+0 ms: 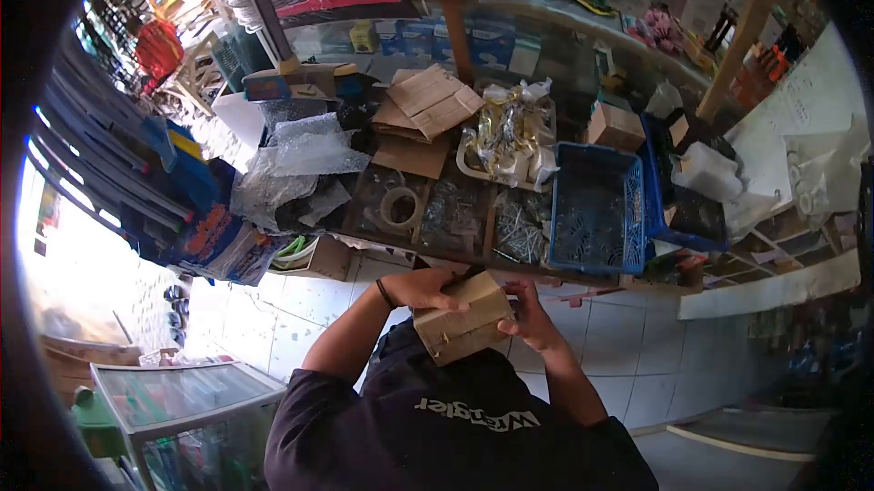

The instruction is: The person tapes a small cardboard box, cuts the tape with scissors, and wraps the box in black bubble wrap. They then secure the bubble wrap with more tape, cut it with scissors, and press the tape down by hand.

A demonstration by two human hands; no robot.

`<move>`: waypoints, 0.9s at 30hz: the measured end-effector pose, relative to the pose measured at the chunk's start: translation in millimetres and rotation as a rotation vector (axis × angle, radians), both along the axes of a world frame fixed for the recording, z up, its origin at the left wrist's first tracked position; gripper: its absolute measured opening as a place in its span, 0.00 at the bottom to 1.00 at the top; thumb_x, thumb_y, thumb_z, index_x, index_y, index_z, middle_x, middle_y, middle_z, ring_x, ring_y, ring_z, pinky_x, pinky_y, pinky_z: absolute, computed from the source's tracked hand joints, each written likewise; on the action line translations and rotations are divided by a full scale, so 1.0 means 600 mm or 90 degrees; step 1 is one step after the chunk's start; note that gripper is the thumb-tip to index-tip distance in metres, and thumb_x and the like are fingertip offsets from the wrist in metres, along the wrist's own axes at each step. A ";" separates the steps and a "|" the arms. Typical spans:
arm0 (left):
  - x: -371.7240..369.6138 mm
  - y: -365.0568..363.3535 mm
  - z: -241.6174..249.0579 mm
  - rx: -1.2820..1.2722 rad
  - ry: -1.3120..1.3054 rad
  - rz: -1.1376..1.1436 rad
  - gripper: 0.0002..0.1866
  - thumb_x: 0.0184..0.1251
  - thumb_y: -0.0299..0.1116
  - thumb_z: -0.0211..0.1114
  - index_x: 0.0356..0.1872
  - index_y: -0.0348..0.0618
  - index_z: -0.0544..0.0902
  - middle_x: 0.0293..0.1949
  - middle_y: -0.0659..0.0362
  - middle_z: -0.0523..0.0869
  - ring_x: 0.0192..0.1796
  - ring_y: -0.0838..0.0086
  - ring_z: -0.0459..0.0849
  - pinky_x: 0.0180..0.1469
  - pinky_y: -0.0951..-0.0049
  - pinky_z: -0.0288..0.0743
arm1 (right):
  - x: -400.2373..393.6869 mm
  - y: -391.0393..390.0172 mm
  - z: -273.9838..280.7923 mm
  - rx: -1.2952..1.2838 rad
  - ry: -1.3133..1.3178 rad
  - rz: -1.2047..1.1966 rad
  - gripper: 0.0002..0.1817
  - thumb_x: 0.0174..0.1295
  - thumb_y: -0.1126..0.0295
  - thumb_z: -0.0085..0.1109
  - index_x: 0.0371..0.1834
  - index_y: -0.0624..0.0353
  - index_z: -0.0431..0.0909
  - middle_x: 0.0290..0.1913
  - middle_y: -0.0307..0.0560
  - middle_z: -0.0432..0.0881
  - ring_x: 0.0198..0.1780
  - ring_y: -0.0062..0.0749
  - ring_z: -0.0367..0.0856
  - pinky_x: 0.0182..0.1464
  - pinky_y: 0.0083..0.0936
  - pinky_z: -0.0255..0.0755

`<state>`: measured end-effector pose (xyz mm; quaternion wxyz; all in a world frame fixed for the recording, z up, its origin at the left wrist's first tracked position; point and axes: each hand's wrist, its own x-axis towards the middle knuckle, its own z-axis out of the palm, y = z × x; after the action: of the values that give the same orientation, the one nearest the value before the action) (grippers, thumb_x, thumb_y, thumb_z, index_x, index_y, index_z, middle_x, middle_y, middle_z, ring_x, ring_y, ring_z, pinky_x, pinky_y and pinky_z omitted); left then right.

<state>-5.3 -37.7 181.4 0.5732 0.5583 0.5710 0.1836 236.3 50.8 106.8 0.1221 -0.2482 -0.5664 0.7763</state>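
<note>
while both hands clasp it, the cardboard box point(462, 316) lies between them: left hand point(426, 290) at ten o'clock, right hand point(530, 316) at three.

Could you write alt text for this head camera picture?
Two hands, left hand and right hand, hold a small brown cardboard box before a cluttered shop counter bearing a blue plastic basket and clear bubble wrap.

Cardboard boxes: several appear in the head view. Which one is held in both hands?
The small brown cardboard box, gripped by left hand and right hand; the others rest on the counter.
</note>
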 end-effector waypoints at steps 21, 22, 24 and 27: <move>-0.015 -0.015 -0.042 -0.002 -0.262 0.129 0.44 0.52 0.53 0.63 0.60 0.24 0.59 0.53 0.42 0.72 0.55 0.62 0.71 0.57 0.68 0.64 | -0.025 -0.010 0.068 0.080 -0.064 -0.045 0.31 0.56 0.54 0.58 0.60 0.58 0.61 0.52 0.52 0.69 0.53 0.38 0.70 0.52 0.33 0.67; -0.016 -0.015 -0.039 0.000 -0.247 0.136 0.45 0.52 0.53 0.62 0.60 0.23 0.58 0.54 0.40 0.71 0.56 0.59 0.70 0.58 0.66 0.63 | -0.029 -0.008 0.065 0.094 -0.062 -0.044 0.32 0.56 0.54 0.59 0.59 0.58 0.61 0.52 0.52 0.69 0.53 0.39 0.70 0.52 0.34 0.67; -0.023 -0.017 -0.044 0.002 -0.243 0.148 0.44 0.52 0.53 0.64 0.60 0.25 0.60 0.52 0.44 0.72 0.56 0.64 0.71 0.58 0.69 0.63 | -0.037 -0.005 0.064 0.105 -0.069 -0.039 0.33 0.54 0.54 0.60 0.59 0.58 0.61 0.53 0.52 0.68 0.53 0.39 0.70 0.53 0.35 0.66; -0.033 -0.020 -0.048 0.002 -0.244 0.155 0.45 0.51 0.53 0.66 0.60 0.26 0.60 0.53 0.45 0.72 0.56 0.65 0.70 0.59 0.70 0.61 | -0.046 -0.003 0.072 0.098 -0.087 -0.026 0.35 0.52 0.53 0.62 0.59 0.58 0.61 0.55 0.53 0.67 0.55 0.40 0.68 0.55 0.36 0.65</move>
<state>-25.1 -49.6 152.3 0.6442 0.4407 0.5145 0.3551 208.4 49.2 150.2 0.1176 -0.3024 -0.6259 0.7092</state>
